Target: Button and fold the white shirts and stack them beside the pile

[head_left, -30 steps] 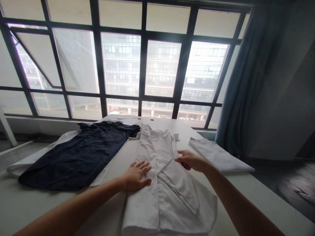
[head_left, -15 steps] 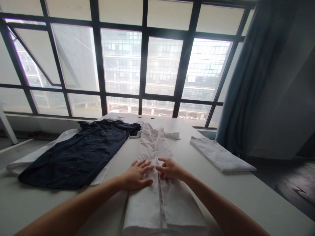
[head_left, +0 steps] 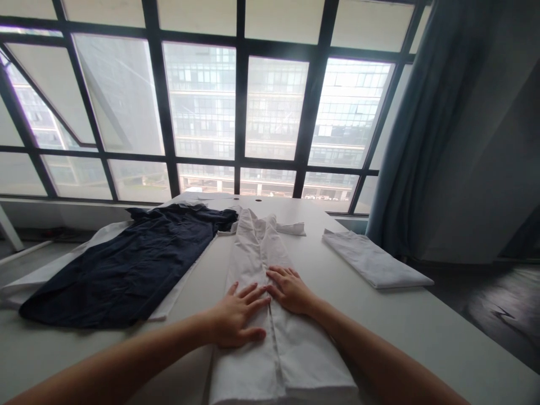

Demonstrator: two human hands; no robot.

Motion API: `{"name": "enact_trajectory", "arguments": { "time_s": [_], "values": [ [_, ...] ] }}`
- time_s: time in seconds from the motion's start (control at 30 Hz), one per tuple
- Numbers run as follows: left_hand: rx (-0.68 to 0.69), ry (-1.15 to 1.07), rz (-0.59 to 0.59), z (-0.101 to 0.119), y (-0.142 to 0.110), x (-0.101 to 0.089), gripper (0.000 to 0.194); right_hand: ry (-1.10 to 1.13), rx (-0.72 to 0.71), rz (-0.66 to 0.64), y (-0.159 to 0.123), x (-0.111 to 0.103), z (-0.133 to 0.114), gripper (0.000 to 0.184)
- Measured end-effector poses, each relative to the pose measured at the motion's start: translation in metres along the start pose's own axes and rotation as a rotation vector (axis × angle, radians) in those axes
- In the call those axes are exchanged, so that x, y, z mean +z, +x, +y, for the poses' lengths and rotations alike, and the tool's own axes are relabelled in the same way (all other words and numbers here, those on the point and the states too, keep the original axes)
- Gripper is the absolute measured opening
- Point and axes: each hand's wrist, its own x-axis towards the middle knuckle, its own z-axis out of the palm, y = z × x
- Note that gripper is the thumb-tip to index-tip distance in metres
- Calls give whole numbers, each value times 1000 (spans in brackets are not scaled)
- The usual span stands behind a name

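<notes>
A white shirt lies lengthwise on the white table, both sides folded in to a narrow strip with a seam down the middle. My left hand lies flat on its left half, fingers spread. My right hand rests flat on the right half, fingers stretched toward the middle seam. The fingertips of the two hands nearly touch. Neither hand holds anything.
A dark navy garment is spread over white cloth on the left of the table. A folded white garment sits at the right. Large windows stand behind; a blue curtain hangs at the right.
My right hand carried the shirt's right side over to the middle and now lies flat on it. My left hand stayed pressed on the left half.
</notes>
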Motion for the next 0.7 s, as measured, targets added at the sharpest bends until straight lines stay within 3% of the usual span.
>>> {"name": "enact_trajectory", "arguments": {
  "time_s": [0.23,0.33,0.47,0.7],
  "values": [
    [-70,38,-32,28,-11,-2,90,-107,-6,40,-8,-7,-23,46],
    [8,4,5,39,-14,1,96,-156,3,46,-5,-8,-28,41],
    [63,-23,90,44,-16,10,90,-211,19,73,3,-2,-29,34],
    [241,13,108,44,-18,23,81,-165,46,142,9,2,-25,34]
  ]
}}
